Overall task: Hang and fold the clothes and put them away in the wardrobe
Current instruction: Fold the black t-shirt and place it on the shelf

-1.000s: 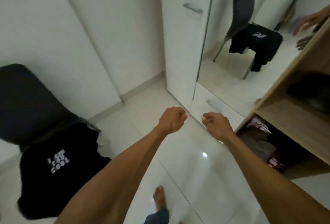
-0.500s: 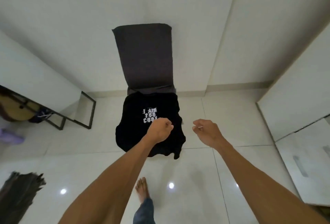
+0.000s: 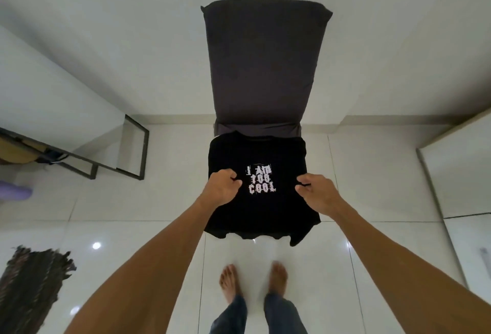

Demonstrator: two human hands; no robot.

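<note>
**A:** So, where is the shirt?

**B:** The black T-shirt (image 3: 261, 208) lies spread front-up on the seat of the dark grey chair (image 3: 263, 62). Its collar is toward the backrest and its lower edge hangs in ripples over the front of the seat. White letters on the chest read "I AM TOO COOL", right way up for the person.

**A:** And the hands?

**B:** Both are on it. The left hand (image 3: 221, 187) has its fingers curled and pinches the cloth just left of the print. The right hand (image 3: 317, 195) pinches a fold just right of it, thumb against forefinger.

**A:** Any cupboard in view?

**B:** A white cabinet front (image 3: 462, 174) stands at the right edge. Only its outer face shows, so I cannot tell what is inside.

**A:** The rest?

**B:** There are bare feet (image 3: 230, 283) on the glossy white tiled floor (image 3: 372, 174) just in front of the chair. A dark fringed rug (image 3: 29, 285) lies at lower left, and a black metal frame (image 3: 132, 147) stands by the left wall.
</note>
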